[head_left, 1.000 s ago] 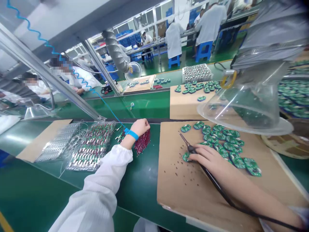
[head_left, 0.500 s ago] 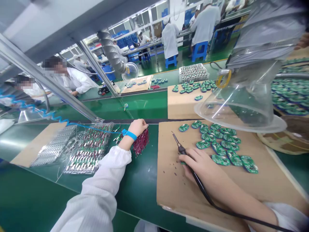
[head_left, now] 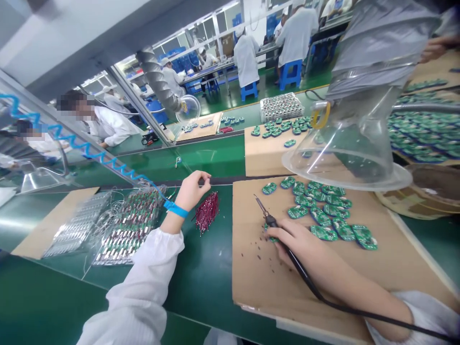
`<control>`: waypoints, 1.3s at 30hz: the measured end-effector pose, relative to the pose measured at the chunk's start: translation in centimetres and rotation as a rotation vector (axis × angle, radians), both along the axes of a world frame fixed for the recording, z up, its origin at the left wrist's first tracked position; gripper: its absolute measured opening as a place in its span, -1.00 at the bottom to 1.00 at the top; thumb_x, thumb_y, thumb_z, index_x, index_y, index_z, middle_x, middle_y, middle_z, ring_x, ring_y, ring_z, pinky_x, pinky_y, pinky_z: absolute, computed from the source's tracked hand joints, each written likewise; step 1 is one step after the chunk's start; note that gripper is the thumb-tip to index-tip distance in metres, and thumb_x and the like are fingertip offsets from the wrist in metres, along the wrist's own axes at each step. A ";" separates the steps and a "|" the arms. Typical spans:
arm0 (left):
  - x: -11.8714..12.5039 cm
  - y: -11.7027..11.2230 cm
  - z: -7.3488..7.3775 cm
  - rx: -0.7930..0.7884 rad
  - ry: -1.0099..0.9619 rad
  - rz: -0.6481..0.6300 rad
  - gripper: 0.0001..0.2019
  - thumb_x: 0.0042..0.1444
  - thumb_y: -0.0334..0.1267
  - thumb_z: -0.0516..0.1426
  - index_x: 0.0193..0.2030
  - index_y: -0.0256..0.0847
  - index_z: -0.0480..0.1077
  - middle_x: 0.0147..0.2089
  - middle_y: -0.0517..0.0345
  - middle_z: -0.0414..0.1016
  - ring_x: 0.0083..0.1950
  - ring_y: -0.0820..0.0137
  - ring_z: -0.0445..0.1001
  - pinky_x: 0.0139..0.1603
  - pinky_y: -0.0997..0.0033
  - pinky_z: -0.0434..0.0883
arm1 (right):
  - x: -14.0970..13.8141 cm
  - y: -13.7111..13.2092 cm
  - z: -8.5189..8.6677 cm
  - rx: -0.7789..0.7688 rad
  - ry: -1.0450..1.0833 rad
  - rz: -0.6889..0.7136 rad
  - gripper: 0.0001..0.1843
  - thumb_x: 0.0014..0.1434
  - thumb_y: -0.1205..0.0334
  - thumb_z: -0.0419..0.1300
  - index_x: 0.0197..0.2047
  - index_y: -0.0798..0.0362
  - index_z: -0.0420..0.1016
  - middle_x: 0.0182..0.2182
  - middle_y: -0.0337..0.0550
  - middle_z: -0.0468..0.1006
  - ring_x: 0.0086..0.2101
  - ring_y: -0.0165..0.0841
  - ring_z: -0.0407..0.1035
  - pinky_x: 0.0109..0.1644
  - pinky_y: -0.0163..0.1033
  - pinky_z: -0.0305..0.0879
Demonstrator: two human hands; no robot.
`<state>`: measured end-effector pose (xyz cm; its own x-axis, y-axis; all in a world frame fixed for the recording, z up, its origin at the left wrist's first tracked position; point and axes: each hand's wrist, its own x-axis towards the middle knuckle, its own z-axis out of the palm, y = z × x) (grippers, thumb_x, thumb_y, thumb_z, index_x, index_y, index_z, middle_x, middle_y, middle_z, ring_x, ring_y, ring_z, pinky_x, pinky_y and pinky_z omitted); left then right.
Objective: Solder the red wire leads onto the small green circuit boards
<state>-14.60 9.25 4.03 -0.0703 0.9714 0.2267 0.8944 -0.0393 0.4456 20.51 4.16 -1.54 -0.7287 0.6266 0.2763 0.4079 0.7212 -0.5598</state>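
My right hand grips a soldering iron like a pen, its tip pointing up and left above the cardboard. A small part of a green circuit board shows beneath those fingers. My left hand, with a blue wrist strap, is closed in a pinch just above and left of a bundle of dark red wires on the green bench. Whatever the pinch may hold is too small to make out. Several green circuit boards lie on the cardboard sheet right of the iron.
A clear fume hood hangs over the cardboard's far right. Trays of small parts lie at left, beside a coiled blue cord. A raised shelf holds more boards. Co-workers sit and stand beyond.
My left hand has lifted off the red wires and moved slightly left and up, uncovering the bundle. My right hand keeps the soldering iron in nearly the same place. The view has shifted slightly.
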 end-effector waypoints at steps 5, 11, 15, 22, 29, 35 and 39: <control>5.1 -4.1 -1.8 -0.330 -0.592 -0.365 -0.76 0.30 -0.24 0.15 0.06 -0.23 0.29 -0.22 0.05 0.65 -0.21 0.33 0.68 -0.08 0.30 0.60 | 0.3 0.2 0.7 0.094 -0.030 0.002 -0.59 0.32 0.53 0.03 0.15 0.02 0.40 -0.03 0.07 0.47 -0.04 -0.10 0.43 0.01 0.03 0.42; 10.5 -6.1 -3.7 -0.659 -0.832 -0.494 -0.64 0.34 -0.15 0.18 0.18 -0.29 0.39 -0.13 -0.09 0.68 -0.13 0.29 0.70 -0.07 0.29 0.65 | 1.6 0.1 0.7 0.014 0.091 -0.166 -0.68 0.38 0.39 0.09 0.15 -0.04 0.40 -0.09 -0.03 0.47 -0.12 -0.19 0.47 -0.07 -0.07 0.45; 11.0 -5.7 -4.0 -0.661 -0.735 -0.501 -0.80 0.34 -0.17 0.18 -0.10 -0.29 0.49 -0.22 0.00 0.68 -0.28 0.39 0.67 -0.19 0.41 0.65 | 1.1 0.1 0.5 -0.011 0.054 -0.149 -0.72 0.39 0.35 0.10 0.12 -0.04 0.41 -0.09 -0.03 0.45 -0.17 -0.21 0.48 -0.13 -0.11 0.47; 11.4 -6.4 -4.2 -0.424 -0.426 -0.568 -0.86 0.38 -0.25 0.14 -0.01 -0.19 0.47 -0.31 0.20 0.63 -0.42 0.49 0.62 -0.28 0.52 0.59 | 0.3 0.0 0.3 -0.078 0.042 -0.117 -0.68 0.38 0.39 0.10 0.15 -0.05 0.40 -0.10 -0.06 0.44 -0.21 -0.26 0.46 -0.14 -0.16 0.46; 10.4 -6.4 -4.3 -0.196 0.000 -0.732 -0.80 0.44 -0.19 0.07 0.01 -0.17 0.49 -0.13 0.15 0.68 -0.24 0.39 0.67 -0.21 0.46 0.54 | 1.4 -0.1 0.3 -0.038 0.164 -0.166 -0.70 0.35 0.37 0.15 0.12 -0.06 0.41 -0.17 -0.11 0.47 -0.21 -0.28 0.45 -0.14 -0.16 0.45; 9.9 -6.4 -4.9 0.021 0.115 -0.753 -0.79 0.45 -0.22 0.04 -0.05 -0.19 0.49 -0.18 0.13 0.67 -0.26 0.40 0.63 -0.25 0.47 0.48 | 2.9 -0.5 0.7 -0.017 0.242 -0.224 -0.64 0.31 0.43 0.19 0.08 -0.17 0.48 -0.23 -0.22 0.63 -0.27 -0.32 0.58 -0.17 -0.20 0.50; 10.3 -6.4 -5.0 -0.057 0.022 -0.693 -0.82 0.43 -0.21 0.08 -0.11 -0.19 0.48 -0.26 0.19 0.63 -0.38 0.47 0.54 -0.32 0.50 0.41 | 3.2 -1.2 1.1 -0.260 0.487 -0.332 -0.54 0.33 0.40 0.20 0.23 -0.14 0.32 -0.21 -0.19 0.69 -0.27 -0.29 0.64 -0.16 -0.14 0.59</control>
<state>-4.29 2.85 -0.95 0.5745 0.8010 0.1680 0.6802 -0.5815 0.4463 23.67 2.91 -0.42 -0.3142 0.8882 0.3351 0.2407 0.4160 -0.8769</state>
